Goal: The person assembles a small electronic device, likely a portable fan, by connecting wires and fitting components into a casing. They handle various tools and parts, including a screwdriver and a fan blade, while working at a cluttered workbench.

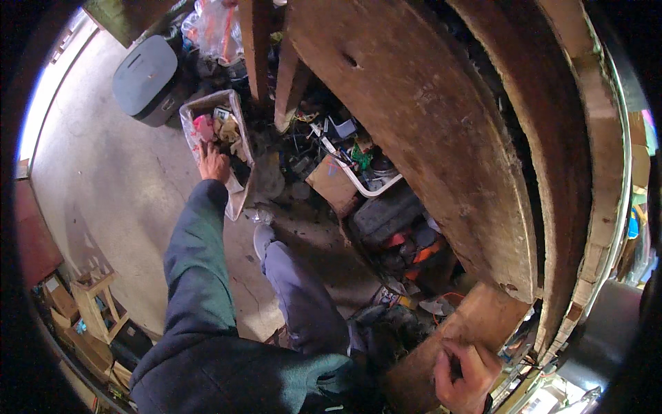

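In the head view, two bare hands show. The left hand [212, 164] reaches over the left rim of one pale, liner-covered rectangular bin [241, 192], its fingers extended down among the contents; whether they pinch anything I cannot tell. Inside the bin lie one bright pink crumpled piece [204, 128] near the fingertips and several crumpled brown paper scraps [228, 131].

The right hand [465, 376] is curled, thumb and fingertips drawn close together, above one flat reddish-brown wooden board [486, 314]; I cannot tell whether it grips something.

One grey bin with a rounded lid [146, 74] stands just beyond the pale bin. To the right, one white-rimmed plastic tray [373, 191] holds one green circuit board [360, 157] and mixed parts. One large curved brown wooden panel [420, 124] hangs over this side, its edge limiting room there. Left of the pale bin, grey concrete floor [103, 159] stretches widely, giving open room.
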Action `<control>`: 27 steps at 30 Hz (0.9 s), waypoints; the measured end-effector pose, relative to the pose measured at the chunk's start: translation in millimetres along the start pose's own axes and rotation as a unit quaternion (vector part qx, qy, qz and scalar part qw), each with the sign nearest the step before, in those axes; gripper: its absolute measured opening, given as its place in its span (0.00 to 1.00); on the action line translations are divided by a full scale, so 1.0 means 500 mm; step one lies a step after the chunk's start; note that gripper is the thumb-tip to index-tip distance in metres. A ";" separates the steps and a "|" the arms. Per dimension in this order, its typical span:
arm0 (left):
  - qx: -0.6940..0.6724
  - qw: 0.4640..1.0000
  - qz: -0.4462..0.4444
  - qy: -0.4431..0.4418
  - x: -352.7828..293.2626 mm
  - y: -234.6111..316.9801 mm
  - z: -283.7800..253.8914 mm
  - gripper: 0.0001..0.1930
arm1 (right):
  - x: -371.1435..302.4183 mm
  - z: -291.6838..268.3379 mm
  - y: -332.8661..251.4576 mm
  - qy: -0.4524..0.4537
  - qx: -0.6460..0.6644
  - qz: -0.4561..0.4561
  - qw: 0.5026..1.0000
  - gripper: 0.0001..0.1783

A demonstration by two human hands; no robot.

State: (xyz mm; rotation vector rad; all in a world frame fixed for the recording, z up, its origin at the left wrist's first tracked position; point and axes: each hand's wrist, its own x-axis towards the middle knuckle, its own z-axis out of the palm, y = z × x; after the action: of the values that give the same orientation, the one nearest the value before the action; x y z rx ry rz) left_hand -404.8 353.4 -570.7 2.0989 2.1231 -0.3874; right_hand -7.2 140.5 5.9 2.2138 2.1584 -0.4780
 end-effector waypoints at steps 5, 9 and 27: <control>-0.162 0.975 -0.072 0.137 -0.029 0.019 0.037 0.15 | 0.011 -0.002 -0.005 0.013 -0.001 -0.023 1.000 0.06; -0.179 0.950 -0.026 0.256 -0.088 0.036 -0.015 0.21 | -0.017 0.020 0.026 0.057 0.022 -0.043 0.997 0.08; -0.521 0.802 -0.090 0.278 -0.477 0.270 -0.438 0.30 | -0.038 0.045 0.045 0.151 0.062 -0.120 0.979 0.11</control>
State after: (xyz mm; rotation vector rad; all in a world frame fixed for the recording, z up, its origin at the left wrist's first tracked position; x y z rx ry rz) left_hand -245.8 183.3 -308.1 1.3825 1.9824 1.2563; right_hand 10.2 116.1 -15.6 2.2211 2.6389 -0.3043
